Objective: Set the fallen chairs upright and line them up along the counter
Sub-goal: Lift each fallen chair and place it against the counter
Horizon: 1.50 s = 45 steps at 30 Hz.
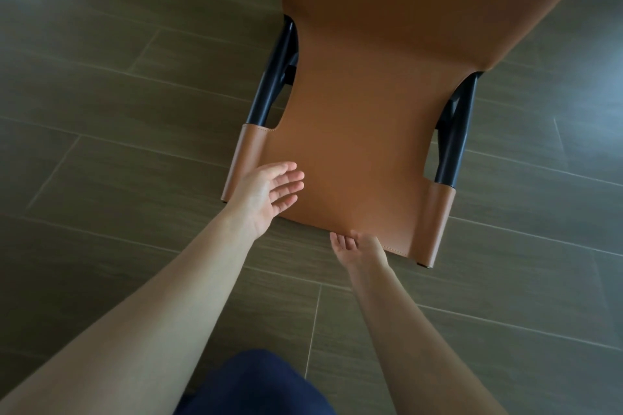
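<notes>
A chair (pixel 364 104) with tan leather stretched over a black metal frame fills the upper middle of the view, its backrest pointing toward me and its seat running off the top edge. My left hand (pixel 266 194) hovers open, palm turned right, at the backrest's left top corner, close to the leather. My right hand (pixel 359 249) is at the backrest's top edge near the right corner, fingers curled under the rim and touching it. Whether the chair lies on the floor or stands I cannot tell. The legs are hidden.
Dark grey-brown floor tiles (pixel 118 131) with pale grout lines surround the chair on every side. My dark blue trouser leg (pixel 249 387) shows at the bottom middle. No counter or other chair is in view.
</notes>
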{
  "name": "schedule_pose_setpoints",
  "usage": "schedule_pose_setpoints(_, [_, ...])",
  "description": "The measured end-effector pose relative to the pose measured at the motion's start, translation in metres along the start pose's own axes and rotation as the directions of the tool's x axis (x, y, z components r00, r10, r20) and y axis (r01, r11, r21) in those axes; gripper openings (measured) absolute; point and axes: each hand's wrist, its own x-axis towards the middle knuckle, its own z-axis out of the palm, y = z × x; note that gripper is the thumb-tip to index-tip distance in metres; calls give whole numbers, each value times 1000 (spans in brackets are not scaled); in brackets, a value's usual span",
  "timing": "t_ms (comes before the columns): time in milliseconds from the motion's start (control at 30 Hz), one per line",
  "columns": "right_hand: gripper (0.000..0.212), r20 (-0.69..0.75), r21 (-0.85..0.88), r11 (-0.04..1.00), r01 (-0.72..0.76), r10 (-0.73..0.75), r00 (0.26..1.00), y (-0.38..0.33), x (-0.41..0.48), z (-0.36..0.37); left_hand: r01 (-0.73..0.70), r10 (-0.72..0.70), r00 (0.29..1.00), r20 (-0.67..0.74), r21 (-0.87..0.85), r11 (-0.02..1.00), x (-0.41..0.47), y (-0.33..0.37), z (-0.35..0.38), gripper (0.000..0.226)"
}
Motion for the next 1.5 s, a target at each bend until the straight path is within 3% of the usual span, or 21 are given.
schedule_pose_setpoints(233, [21, 10, 1, 999, -45, 45, 999, -22, -37, 17, 218, -226, 970, -87, -88, 972, -13, 15, 13, 21])
schedule_pose_setpoints(400, [30, 6, 17, 999, -32, 32, 999, -42, -86, 40, 315, -318, 930, -182, -44, 948, -36, 27, 48, 26])
schedule_pose_setpoints(600, [31, -2, 37, 999, 16, -16, 1000, -75, -165, 84, 254, -319, 857, -406, -206, 945, -73, 64, 75, 20])
schedule_pose_setpoints(800, [26, -2, 6, 998, 60, -59, 998, -121, -246, 142, 297, -356, 915, -189, -278, 913, -111, 139, 128, 27])
schedule_pose_setpoints(900, [26, 12, -15, 996, 92, -92, 996, -147, -281, 174, 248, -295, 953, -76, -364, 898, -125, 178, 161, 24])
schedule_pose_setpoints(967, [29, 20, -39, 993, 114, -114, 993, -163, -300, 195, 200, -232, 972, -40, -384, 902, -129, 206, 180, 34])
schedule_pose_setpoints(1167, [18, 24, -135, 981, 143, -141, 990, -201, -337, 244, 186, -223, 973, -54, -388, 903, -128, 281, 225, 39])
schedule_pose_setpoints(1500, [9, -68, -111, 983, 149, -157, 985, -267, -390, 326, 225, -267, 960, -79, -351, 909, -123, 379, 280, 37])
